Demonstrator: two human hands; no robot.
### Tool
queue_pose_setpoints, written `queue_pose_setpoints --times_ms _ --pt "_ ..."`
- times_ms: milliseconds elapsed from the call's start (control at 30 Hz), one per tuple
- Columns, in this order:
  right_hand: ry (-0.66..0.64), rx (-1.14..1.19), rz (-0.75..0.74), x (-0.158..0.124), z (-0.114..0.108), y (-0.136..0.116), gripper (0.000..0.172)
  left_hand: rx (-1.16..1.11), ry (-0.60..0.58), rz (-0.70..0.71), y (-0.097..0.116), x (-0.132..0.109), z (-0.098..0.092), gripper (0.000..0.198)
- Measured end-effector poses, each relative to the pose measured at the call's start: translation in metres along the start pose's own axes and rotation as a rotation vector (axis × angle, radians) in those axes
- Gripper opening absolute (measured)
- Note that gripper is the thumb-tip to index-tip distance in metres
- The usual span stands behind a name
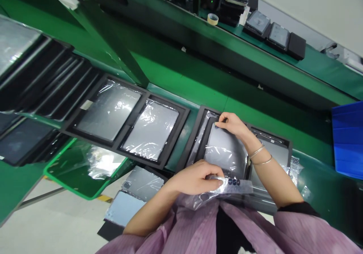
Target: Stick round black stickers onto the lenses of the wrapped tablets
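My left hand point(200, 177) is closed on a clear plastic strip point(245, 186) that carries a few dark round pieces point(234, 181). The strip lies over the near end of a grey tablet point(224, 146), which is partly covered by shiny clear film. At the tablet's far left corner, the thumb and fingers of my right hand point(231, 124) are pinched together. A small dark round spot shows by those fingertips; whether it is held or part of the tablet I cannot tell. The tablet rests on a black tray point(195, 133), with another grey tablet point(269, 154) in the compartment beyond my right wrist.
Left stands a second black tray point(144, 129) with two film-wrapped tablets, beside stacked dark trays point(45, 80). A green bin point(82, 193) with crumpled plastic sits below. Tape point(212, 19) and boxed devices line the shelf; a blue bin point(347, 140) stands right.
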State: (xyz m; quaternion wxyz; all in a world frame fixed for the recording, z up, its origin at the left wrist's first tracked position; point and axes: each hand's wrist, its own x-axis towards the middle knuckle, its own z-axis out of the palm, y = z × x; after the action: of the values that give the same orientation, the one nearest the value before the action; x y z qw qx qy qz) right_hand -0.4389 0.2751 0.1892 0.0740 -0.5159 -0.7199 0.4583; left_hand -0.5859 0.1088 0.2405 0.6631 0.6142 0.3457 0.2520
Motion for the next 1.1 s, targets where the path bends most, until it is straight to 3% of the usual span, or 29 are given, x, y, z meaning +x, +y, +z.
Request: queue_pose_setpoints --times_ms 67,133,433,667,900,1000,1100 --pt "-0.062 0.082 -0.002 0.002 -0.004 -0.001 0.021 -0.003 0.006 0.001 0.001 -0.001 0.001 0.012" --pt "-0.065 0.019 -0.005 0.003 -0.004 -0.002 0.021 -0.005 0.010 0.002 0.001 -0.002 0.001 0.012" --pt "0.129 -0.525 -0.045 -0.016 0.015 -0.012 0.008 0.005 -0.005 -0.003 0.000 0.001 -0.001 0.012" --pt "0.057 -0.447 -0.014 -0.013 0.009 -0.012 0.018 0.062 0.031 -0.023 0.007 -0.007 0.003 0.014" --pt "0.136 -0.371 -0.070 -0.027 0.018 -0.024 0.011 0.219 0.094 -0.075 0.020 -0.018 0.012 0.018" --pt "0.107 -0.274 -0.156 -0.051 0.001 -0.030 0.022 0.351 0.128 0.003 0.033 -0.025 0.016 0.018" --pt "0.101 -0.032 -0.285 -0.098 -0.026 -0.023 0.033 0.567 0.269 0.103 0.044 -0.031 0.021 0.015"
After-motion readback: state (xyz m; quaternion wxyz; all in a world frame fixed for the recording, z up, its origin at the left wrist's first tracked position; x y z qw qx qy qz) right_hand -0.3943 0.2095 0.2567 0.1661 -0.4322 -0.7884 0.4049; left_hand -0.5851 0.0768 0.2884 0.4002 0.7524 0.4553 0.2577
